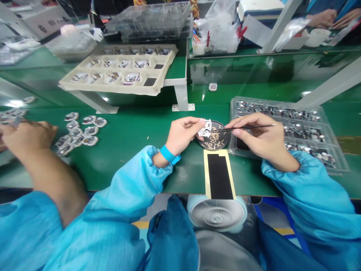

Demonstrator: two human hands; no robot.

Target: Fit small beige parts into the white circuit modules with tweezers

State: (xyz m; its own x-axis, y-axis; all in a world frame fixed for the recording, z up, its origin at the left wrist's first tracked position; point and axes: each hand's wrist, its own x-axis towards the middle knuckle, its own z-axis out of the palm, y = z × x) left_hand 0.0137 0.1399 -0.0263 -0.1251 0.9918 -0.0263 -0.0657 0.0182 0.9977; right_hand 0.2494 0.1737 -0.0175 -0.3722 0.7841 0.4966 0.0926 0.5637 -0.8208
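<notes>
Between the thumb and fingers of my left hand (184, 132) is a small white plastic housing (205, 128) with parts inside. My right hand (258, 135) grips dark tweezers (248, 127), whose tips reach the housing; whether they pinch a part is too small to see. Under both hands stands a round dark dish (222, 141) of small light-coloured pieces. Just below the dish lies a black sheet on yellow backing (207, 180), near the table's front edge. To the right, partly behind my right hand, sits a clear compartment tray (304, 131) of small components.
Several white housings (77, 135) lie in a group at left, beside a co-worker's hand (28, 135). A cream tray (115, 88) of housings rests on a raised green shelf (177, 71). One housing (213, 87) lies behind the dish. A slanted white post (324, 92) stands at right.
</notes>
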